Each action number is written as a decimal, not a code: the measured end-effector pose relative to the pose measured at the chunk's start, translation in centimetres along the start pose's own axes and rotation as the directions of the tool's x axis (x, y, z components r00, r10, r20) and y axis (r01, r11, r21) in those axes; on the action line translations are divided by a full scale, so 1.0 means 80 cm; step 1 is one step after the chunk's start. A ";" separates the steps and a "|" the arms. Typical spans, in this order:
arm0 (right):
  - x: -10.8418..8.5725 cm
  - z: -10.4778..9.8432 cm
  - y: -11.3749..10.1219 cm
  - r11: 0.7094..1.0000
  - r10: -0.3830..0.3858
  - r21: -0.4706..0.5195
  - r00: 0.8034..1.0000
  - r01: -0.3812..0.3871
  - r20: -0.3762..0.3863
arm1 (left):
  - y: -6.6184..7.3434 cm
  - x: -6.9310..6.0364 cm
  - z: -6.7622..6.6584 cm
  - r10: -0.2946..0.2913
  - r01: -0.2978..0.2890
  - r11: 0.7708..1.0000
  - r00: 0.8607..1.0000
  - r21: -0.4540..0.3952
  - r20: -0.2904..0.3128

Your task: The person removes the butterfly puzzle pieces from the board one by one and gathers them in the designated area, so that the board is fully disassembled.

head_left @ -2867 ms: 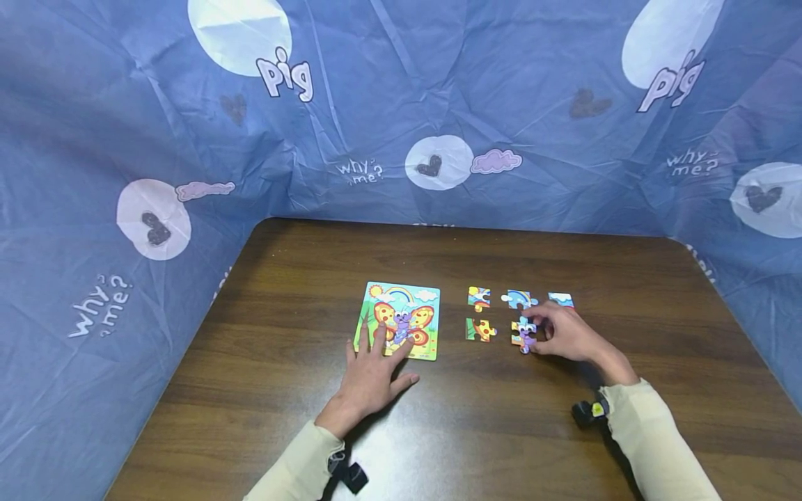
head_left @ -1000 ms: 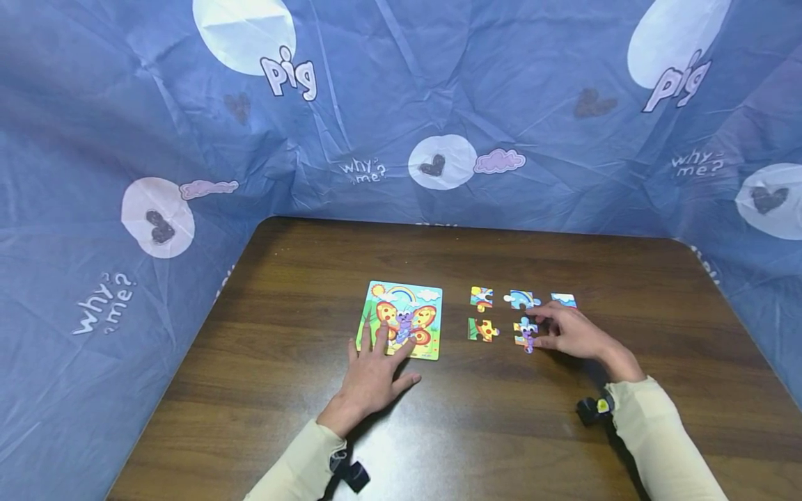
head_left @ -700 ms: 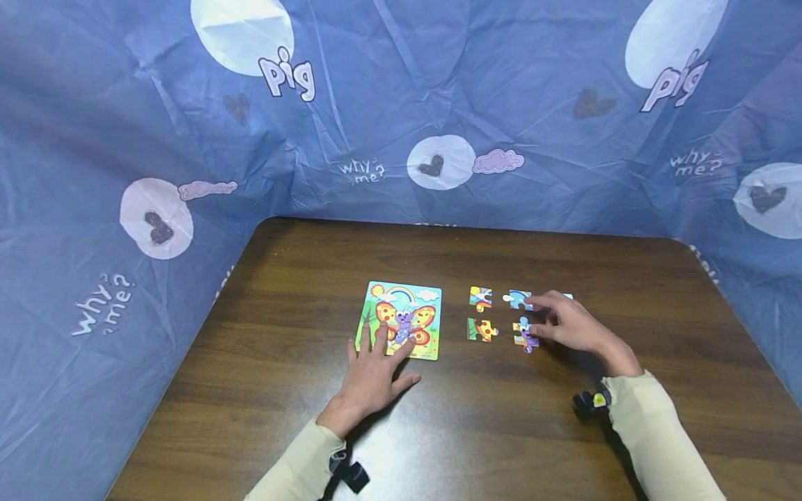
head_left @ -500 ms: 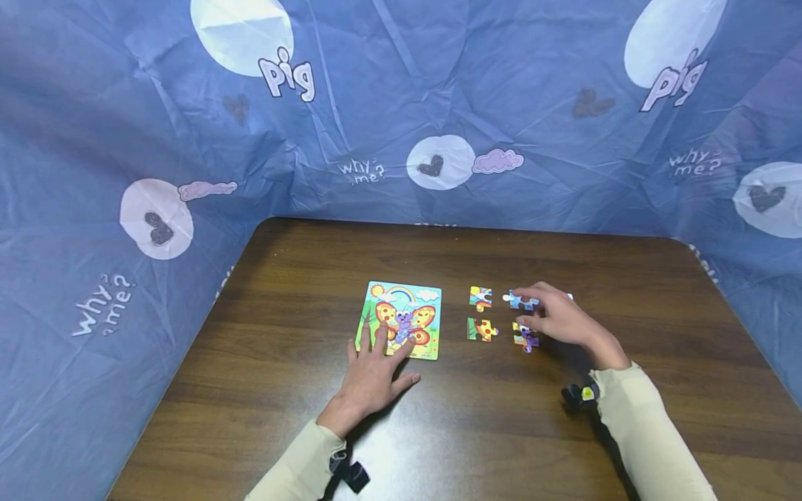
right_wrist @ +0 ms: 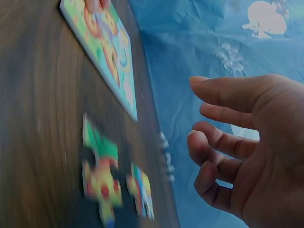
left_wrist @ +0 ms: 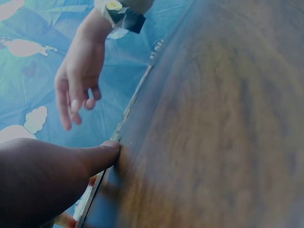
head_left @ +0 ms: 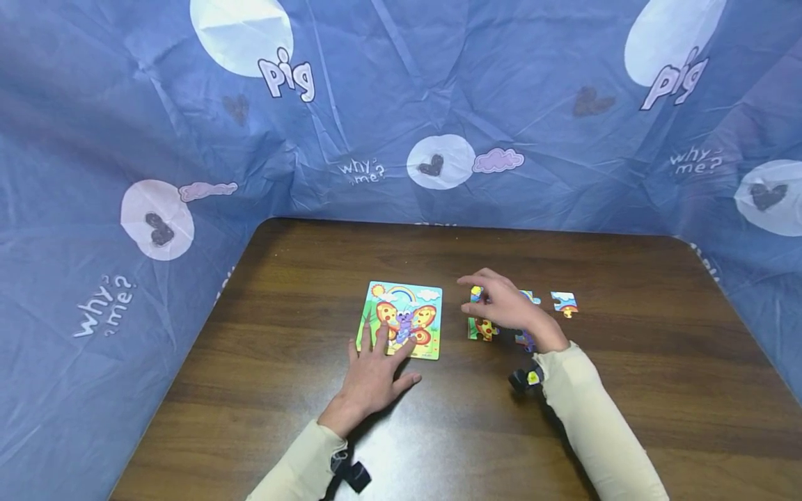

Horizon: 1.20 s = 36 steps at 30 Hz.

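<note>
Cloud puzzle piece near the right hand shows only in head view.

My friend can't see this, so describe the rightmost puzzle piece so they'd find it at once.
On the brown table, find the square butterfly board. Look right, past the right hand, to the rightmost puzzle piece. Farthest from the board, it's set apart by a white cloud above a yellow tab.

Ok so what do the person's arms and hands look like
The left hand and right hand are gloveless. Both sleeves are long and cream-coloured, and each side wears a small black wrist device, the right one with a yellow patch.
</note>
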State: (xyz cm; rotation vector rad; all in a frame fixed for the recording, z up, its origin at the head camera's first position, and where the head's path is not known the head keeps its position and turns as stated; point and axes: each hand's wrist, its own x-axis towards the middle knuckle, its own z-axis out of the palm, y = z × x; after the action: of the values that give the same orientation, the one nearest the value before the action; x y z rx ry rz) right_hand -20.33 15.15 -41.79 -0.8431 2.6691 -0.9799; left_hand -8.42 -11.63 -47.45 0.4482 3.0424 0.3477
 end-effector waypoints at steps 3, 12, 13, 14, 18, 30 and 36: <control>0.012 0.012 -0.013 1.000 0.004 0.018 1.000 -0.004 0.025 | 0.000 0.001 0.000 -0.003 0.003 1.000 1.000 -0.003 0.004; 0.038 0.052 -0.031 0.999 -0.033 -0.034 0.998 0.035 0.061 | 0.000 0.002 0.001 -0.005 0.004 1.000 1.000 0.005 0.021; 0.040 0.056 -0.032 0.998 -0.029 -0.045 0.997 0.032 0.065 | 0.000 0.002 0.001 0.000 0.000 1.000 1.000 0.007 0.015; 0.041 0.059 -0.034 0.998 -0.024 -0.051 0.997 0.027 0.072 | 0.000 0.002 0.001 0.004 -0.005 1.000 1.000 0.009 0.007; 0.044 0.073 -0.039 0.994 -0.008 -0.104 0.997 0.017 0.082 | -0.001 0.002 0.002 0.017 -0.017 1.000 1.000 0.023 -0.019; 0.047 0.100 -0.044 0.970 0.112 -0.225 0.991 -0.093 0.075 | -0.002 0.001 0.004 0.011 -0.011 1.000 1.000 0.023 -0.019; 0.047 0.110 -0.044 0.963 0.107 -0.254 0.994 -0.096 0.030 | -0.001 0.000 0.002 0.016 -0.015 1.000 1.000 0.012 -0.021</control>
State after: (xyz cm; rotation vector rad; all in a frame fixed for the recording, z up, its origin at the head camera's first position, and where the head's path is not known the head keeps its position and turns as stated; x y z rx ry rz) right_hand -18.83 6.11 -46.17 -0.7523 2.8060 -0.6002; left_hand -8.41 -11.69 -47.60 0.4719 3.0643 0.3379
